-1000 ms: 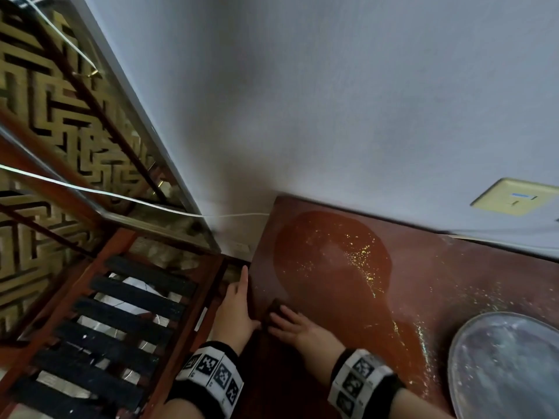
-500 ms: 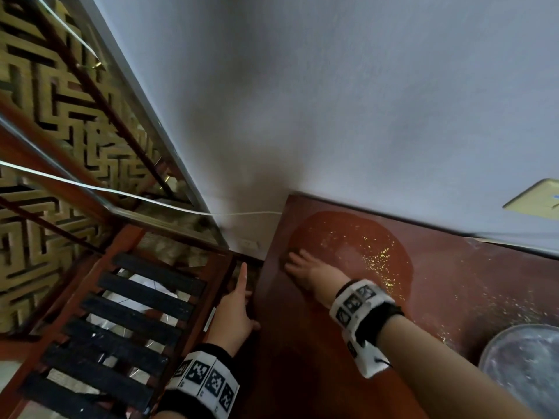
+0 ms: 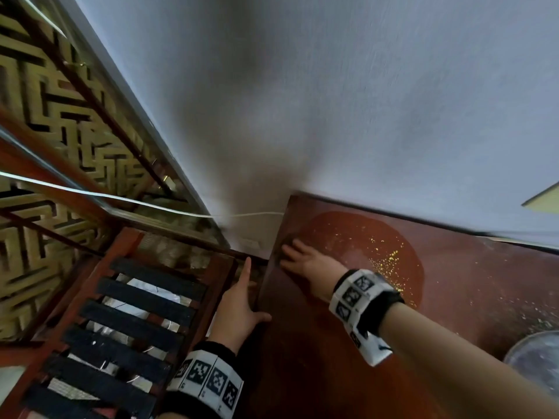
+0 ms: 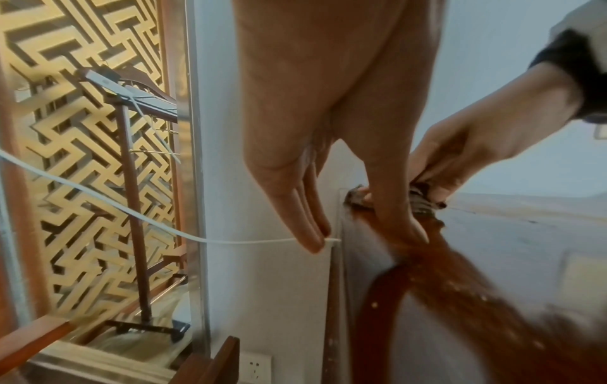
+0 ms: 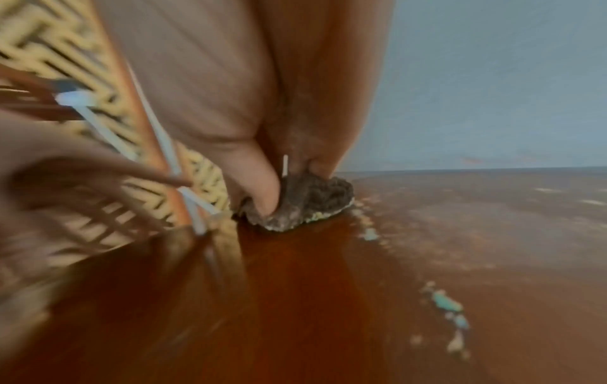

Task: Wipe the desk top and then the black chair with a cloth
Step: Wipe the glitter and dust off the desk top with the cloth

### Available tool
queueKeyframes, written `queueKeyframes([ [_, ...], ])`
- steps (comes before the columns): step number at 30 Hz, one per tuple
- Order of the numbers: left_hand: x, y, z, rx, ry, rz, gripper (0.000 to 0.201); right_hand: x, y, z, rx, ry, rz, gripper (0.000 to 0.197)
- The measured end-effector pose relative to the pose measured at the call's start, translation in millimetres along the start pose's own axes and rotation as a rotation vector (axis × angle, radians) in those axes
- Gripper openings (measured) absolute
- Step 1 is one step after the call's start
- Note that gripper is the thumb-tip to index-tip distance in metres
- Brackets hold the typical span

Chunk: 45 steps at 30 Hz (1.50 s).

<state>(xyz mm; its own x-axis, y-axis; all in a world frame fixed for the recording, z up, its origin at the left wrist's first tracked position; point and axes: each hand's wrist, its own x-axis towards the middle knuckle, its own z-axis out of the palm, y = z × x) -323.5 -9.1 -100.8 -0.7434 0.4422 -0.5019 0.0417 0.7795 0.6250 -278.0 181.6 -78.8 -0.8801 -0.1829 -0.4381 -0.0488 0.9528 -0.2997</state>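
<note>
The reddish-brown desk top [image 3: 348,343] fills the lower right of the head view. My right hand [image 3: 302,260] is near the desk's far left corner and holds a dark bunched cloth [image 5: 315,200] down on the wood, thumb dug into it and fingers bent over it. From the left wrist the cloth [image 4: 422,198] shows under those fingers. My left hand [image 3: 242,300] lies against the desk's left edge with straight fingers, its thumb on top of the desk. Yellow specks [image 3: 390,261] are scattered to the right of the cloth.
A red-framed rack with black slats [image 3: 136,313] stands left of the desk. A white cable [image 3: 121,201] runs across to the wall behind the desk. A gold lattice screen [image 3: 45,101] is at far left. A round grey dish [image 3: 535,358] sits at the desk's right. A wall socket [image 4: 259,369] is low down.
My right hand has slid the cloth away from me along the desk's left side, from beside my left hand to the far corner. My left hand has stayed on the edge.
</note>
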Motion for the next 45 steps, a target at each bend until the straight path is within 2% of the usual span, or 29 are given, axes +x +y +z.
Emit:
queueKeyframes([
  [2, 1, 8, 2, 0.033, 0.001, 0.059, 0.122, -9, -21, 11, -0.055, -0.088, -0.183, 0.064],
  [4, 3, 15, 7, 0.053, -0.007, 0.102, 0.122, -3, -16, 17, -0.084, -0.114, -0.263, 0.063],
  [6, 4, 21, 15, 0.066, -0.001, 0.126, 0.125, 12, 12, 7, -0.107, -0.086, -0.156, 0.065],
  [9, 0, 27, 24, 0.095, 0.001, 0.144, 0.127, 27, 51, -19, 0.015, 0.081, 0.139, 0.059],
  [11, -2, 30, 28, 0.126, -0.011, 0.159, 0.126, 31, 52, -27, 0.084, 0.108, 0.213, 0.064],
  [13, -2, 32, 29, 0.148, -0.016, 0.148, 0.126, 33, 35, -25, 0.071, 0.064, 0.145, 0.069],
  [16, -2, 37, 28, 0.204, -0.015, 0.115, 0.125, 42, 33, -24, -0.011, 0.042, 0.008, 0.065],
  [18, -3, 38, 28, 0.238, -0.018, 0.108, 0.124, 49, 52, -32, 0.046, 0.073, 0.125, 0.059],
  [20, -3, 38, 28, 0.246, -0.022, 0.103, 0.124, 52, 58, -37, 0.107, 0.126, 0.255, 0.065],
  [22, -2, 39, 27, 0.238, -0.034, 0.093, 0.123, 55, 45, -36, 0.084, 0.123, 0.201, 0.068],
  [24, -1, 39, 27, 0.247, -0.046, 0.095, 0.121, 56, 38, -32, 0.019, 0.078, 0.075, 0.066],
  [25, -1, 39, 27, 0.255, -0.049, 0.104, 0.121, 56, 45, -33, 0.017, 0.075, 0.074, 0.064],
  [29, -1, 38, 27, 0.245, -0.06, 0.114, 0.116, 45, 78, -46, 0.169, 0.129, 0.284, 0.065],
  [31, -1, 38, 27, 0.236, -0.053, 0.124, 0.113, 35, 69, -42, 0.14, 0.142, 0.316, 0.07],
  [34, 0, 39, 27, 0.249, -0.059, 0.137, 0.105, 14, 46, -21, 0.031, 0.081, 0.157, 0.073],
  [36, 1, 38, 28, 0.261, -0.07, 0.155, 0.099, 2, 59, -14, 0.001, 0.075, 0.1, 0.073],
  [39, 1, 38, 30, 0.275, -0.078, 0.168, 0.096, -10, 103, -21, 0.126, 0.163, 0.334, 0.069],
  [41, 0, 39, 30, 0.285, -0.068, 0.17, 0.096, -12, 107, -24, 0.119, 0.176, 0.419, 0.071],
  [42, 0, 40, 30, 0.291, -0.065, 0.173, 0.096, -13, 98, -23, 0.097, 0.145, 0.404, 0.072],
  [45, 1, 42, 30, 0.308, -0.06, 0.172, 0.096, -17, 66, -9, -0.021, 0.022, 0.184, 0.073],
])
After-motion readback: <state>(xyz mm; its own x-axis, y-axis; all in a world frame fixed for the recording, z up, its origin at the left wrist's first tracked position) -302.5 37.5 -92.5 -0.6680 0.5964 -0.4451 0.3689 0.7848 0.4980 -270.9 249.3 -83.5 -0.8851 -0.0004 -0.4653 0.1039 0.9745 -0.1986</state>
